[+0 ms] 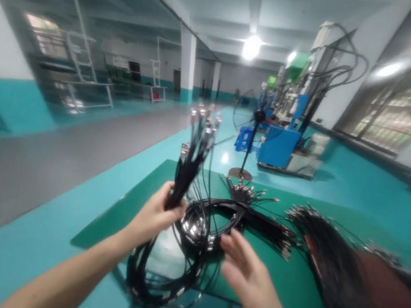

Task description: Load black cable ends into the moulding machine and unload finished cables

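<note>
Fingers of my right hand (243,268) are parted, holding nothing I can see, just beside coiled cables (228,203); contact cannot be confirmed. My left hand (164,213) is closed round a black cable bundle (189,172), raised over the green surface (146,191). Progress, in my judgement, is partial: one bundle gathered and lifted, others lying unheld. Held cables look slender, looping below my grip, silvery fittings blurred at the raised end. Rightward rests a larger pile (343,293); beyond the coil, more cable ends (240,191) splay out.
</note>
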`<state>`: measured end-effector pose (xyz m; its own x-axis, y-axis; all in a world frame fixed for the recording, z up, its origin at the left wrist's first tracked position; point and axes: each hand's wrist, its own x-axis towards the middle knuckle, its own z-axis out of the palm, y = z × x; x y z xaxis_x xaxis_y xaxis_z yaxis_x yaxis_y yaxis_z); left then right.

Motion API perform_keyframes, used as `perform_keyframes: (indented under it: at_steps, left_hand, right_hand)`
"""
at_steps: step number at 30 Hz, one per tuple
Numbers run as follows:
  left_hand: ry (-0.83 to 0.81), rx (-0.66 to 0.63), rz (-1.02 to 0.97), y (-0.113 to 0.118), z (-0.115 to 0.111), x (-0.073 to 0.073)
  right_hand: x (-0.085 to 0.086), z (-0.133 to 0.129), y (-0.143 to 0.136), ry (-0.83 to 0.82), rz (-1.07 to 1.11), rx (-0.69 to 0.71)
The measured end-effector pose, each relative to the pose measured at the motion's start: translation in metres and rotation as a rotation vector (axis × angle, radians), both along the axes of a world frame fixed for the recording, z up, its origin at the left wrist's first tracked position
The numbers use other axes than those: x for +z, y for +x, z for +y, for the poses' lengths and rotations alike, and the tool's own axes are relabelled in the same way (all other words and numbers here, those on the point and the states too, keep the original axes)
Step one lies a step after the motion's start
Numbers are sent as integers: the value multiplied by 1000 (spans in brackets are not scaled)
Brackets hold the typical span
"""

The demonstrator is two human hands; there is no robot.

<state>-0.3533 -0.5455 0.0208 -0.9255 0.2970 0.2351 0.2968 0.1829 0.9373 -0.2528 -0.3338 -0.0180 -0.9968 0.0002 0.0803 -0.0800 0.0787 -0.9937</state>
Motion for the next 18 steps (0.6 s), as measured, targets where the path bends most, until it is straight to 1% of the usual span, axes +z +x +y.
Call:
perform_keyframes:
  at_steps: [1, 2, 3, 4, 6, 8, 9, 10, 12, 14, 16, 18]
  left_hand:
    - [-7, -71, 37, 11, 18, 2]
    - [-15, -148, 72, 20, 36, 2]
    - [-24, -229, 101, 28, 56, -1]
    - [-31, -311, 119, 37, 75, -7]
    - [-42, -464, 117, 54, 114, -23]
    - [-35, -590, 68, 77, 149, -40]
    - [-23, -642, 29, 90, 166, -47]
    - [-10, -695, -14, 104, 181, -52]
    - [3, -826, -108, 134, 208, -59]
    - [9, -969, -196, 165, 231, -60]
    - [21, -1083, -272, 195, 251, -61]
    - [25, -1181, -342, 223, 269, -64]
  right_hand:
    - [14, -3, -8, -195, 33, -14]
    - [29, -3, -14, -365, 99, -61]
    - [44, 1, -17, -488, 169, -110]
    - [57, 9, -16, -581, 238, -178]
    - [78, 32, -6, -713, 310, -374]
    - [87, 62, 17, -799, 328, -585]
    - [88, 77, 33, -813, 339, -671]
    - [87, 90, 50, -791, 361, -738]
    - [81, 112, 86, -649, 428, -852]
    - [74, 126, 124, -474, 509, -967]
    - [69, 134, 160, -365, 569, -1025]
    - [66, 140, 194, -320, 593, -1029]
